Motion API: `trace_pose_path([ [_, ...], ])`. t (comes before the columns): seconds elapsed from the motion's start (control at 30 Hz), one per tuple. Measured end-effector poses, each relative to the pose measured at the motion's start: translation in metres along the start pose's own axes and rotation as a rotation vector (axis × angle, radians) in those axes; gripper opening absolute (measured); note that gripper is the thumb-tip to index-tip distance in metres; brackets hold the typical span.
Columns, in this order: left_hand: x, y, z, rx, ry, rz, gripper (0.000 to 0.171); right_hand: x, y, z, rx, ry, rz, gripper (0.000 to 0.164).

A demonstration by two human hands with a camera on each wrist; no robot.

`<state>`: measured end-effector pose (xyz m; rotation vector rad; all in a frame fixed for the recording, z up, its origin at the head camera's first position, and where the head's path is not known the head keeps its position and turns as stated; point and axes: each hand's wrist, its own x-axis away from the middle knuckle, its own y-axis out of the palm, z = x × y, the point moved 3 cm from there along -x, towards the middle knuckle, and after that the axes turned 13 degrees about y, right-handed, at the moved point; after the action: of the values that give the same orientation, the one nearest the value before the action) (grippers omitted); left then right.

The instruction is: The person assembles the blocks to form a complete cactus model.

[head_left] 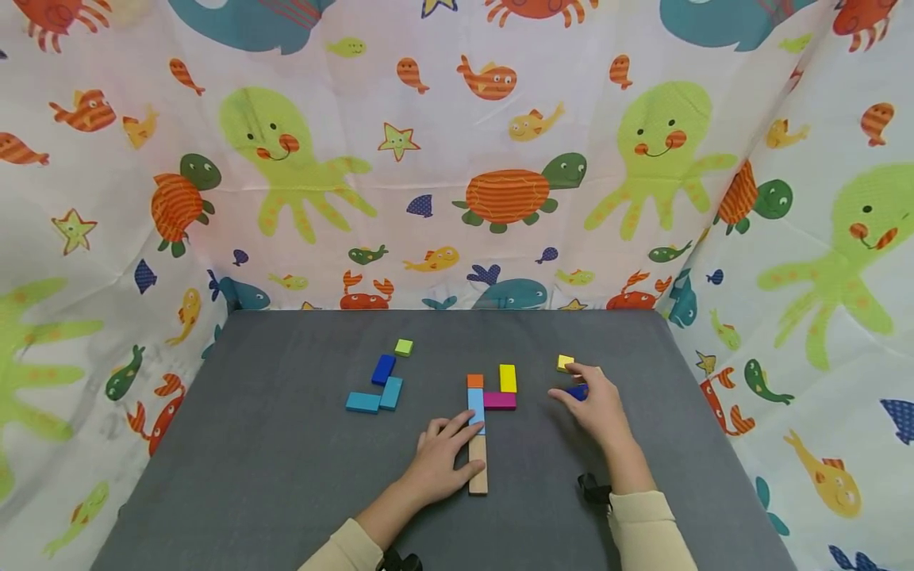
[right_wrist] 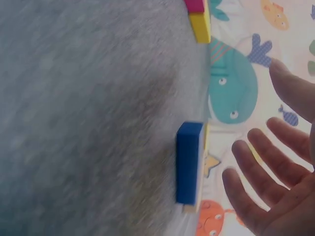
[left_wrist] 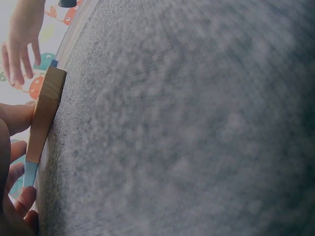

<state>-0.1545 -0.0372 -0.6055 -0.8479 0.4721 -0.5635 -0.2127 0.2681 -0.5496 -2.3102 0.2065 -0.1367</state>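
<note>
A column of toy blocks lies on the table: a plain wooden block at the near end, light blue beyond it, and an orange block at the far end. To its right are a magenta block and a yellow block. My left hand rests along the column, thumb on the wood and fingertips at the light blue part. Over a dark blue block hovers my right hand, its fingers spread and apart from the block in the right wrist view. A small yellow block sits just beyond.
Left of the column lie two teal blocks, a dark blue block and a small green block. The grey table ends at a curtain printed with sea animals, behind and on both sides.
</note>
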Motion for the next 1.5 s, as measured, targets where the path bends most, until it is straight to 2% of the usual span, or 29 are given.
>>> trace_pose_path([
  [0.2,-0.002,-0.002,0.005,0.013,0.017,-0.009,0.063,0.004,-0.008,0.02,0.011,0.115,0.02,0.068],
  [0.43,0.0,-0.004,0.003,0.009,0.005,-0.003,0.063,0.0,-0.003,0.034,0.041,0.293,0.016,0.099],
  [0.53,0.0,-0.004,0.002,0.008,-0.006,-0.015,0.063,-0.001,0.0,0.038,0.077,0.333,0.001,0.103],
  [0.7,0.0,-0.002,0.001,0.006,-0.011,-0.018,0.064,-0.004,0.003,0.036,0.149,0.317,-0.014,0.094],
  [0.9,0.0,-0.001,-0.001,0.011,-0.011,-0.006,0.064,-0.003,0.005,0.029,0.186,0.29,0.015,0.081],
  [1.07,0.0,0.0,-0.004,0.015,-0.01,-0.015,0.064,-0.001,0.005,0.026,0.164,0.286,0.012,0.074],
  [1.3,0.001,0.0,-0.003,0.022,-0.028,-0.03,0.064,0.006,-0.004,0.016,0.119,0.312,-0.035,0.077],
  [1.5,0.001,0.0,-0.004,0.022,-0.024,-0.031,0.064,0.003,-0.014,0.001,0.099,0.223,-0.059,0.075],
])
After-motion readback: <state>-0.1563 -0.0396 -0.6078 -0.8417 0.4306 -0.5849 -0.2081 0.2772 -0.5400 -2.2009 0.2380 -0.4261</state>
